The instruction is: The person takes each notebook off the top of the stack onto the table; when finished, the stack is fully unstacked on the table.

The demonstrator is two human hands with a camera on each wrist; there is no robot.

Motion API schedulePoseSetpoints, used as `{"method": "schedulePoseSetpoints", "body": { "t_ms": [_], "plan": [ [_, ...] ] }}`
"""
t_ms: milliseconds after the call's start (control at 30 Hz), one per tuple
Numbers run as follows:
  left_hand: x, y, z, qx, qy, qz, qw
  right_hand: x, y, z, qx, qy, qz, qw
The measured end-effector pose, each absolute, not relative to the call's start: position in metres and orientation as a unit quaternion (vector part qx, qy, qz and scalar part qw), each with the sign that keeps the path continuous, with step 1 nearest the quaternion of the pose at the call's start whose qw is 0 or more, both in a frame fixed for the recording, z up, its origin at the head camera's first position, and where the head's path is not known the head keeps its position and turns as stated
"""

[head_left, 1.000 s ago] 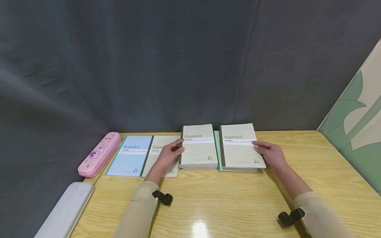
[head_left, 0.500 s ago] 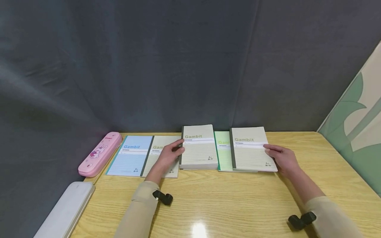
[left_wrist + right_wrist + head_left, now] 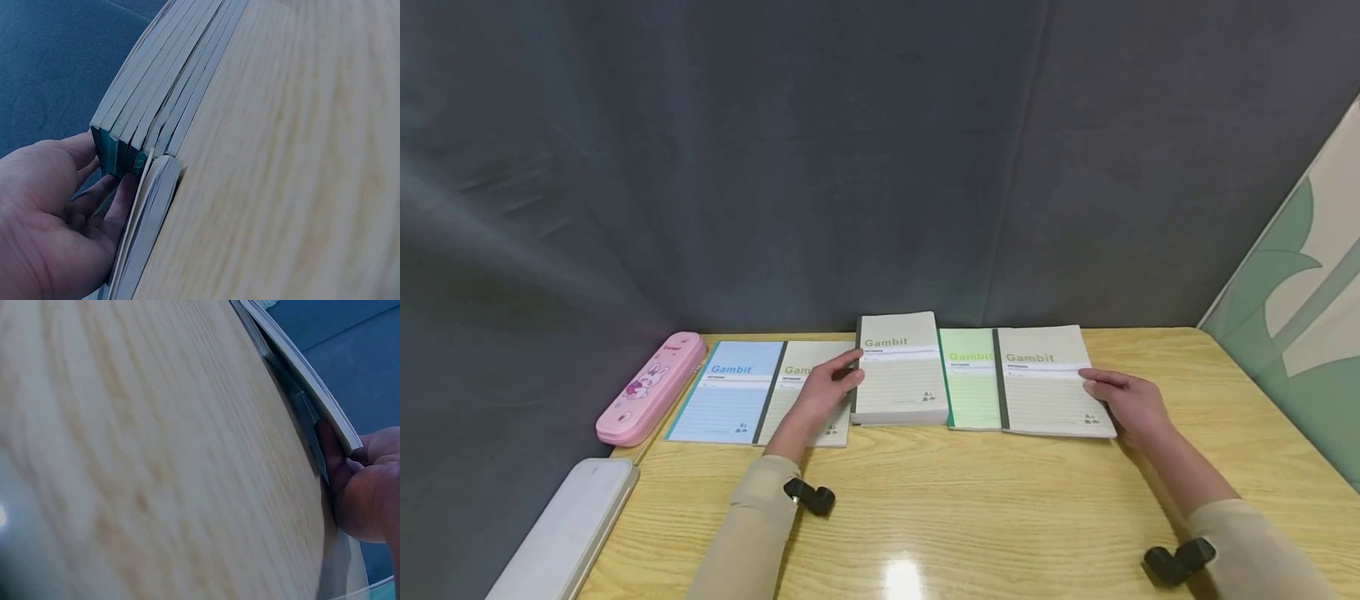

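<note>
Right of the stack (image 3: 898,371), right hand (image 3: 1133,407) pinches grey book (image 3: 1051,396) by its right edge, over part of green book (image 3: 972,392). Left hand (image 3: 822,392), fingers parted, rests against stack's spine. Edge-only pinch could let grey book sag, dragging green book.

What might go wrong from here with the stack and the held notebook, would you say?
The right hand pinches the held notebook only at its right edge, so it might slip or droop. Its left edge overlaps the green notebook in the head view, so lowering it there could nudge that one or leave them overlapping. The left hand touches the spine side of the stack, where slight gaps show between layers, so a push might skew it.
</note>
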State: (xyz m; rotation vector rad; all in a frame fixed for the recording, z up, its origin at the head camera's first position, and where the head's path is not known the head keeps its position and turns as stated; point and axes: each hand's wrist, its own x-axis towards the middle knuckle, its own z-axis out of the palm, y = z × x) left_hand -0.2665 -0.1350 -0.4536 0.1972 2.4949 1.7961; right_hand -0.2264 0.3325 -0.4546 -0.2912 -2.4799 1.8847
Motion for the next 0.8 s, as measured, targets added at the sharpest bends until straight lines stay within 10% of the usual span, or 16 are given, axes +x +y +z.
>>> {"method": "schedulePoseSetpoints", "body": {
  "t_ms": [800],
  "plan": [
    [-0.266, -0.135, -0.453, 0.075, 0.804, 0.589, 0.039, -0.239, 0.374, -0.452, -0.070, -0.829, 0.555, -0.011]
  ]
}}
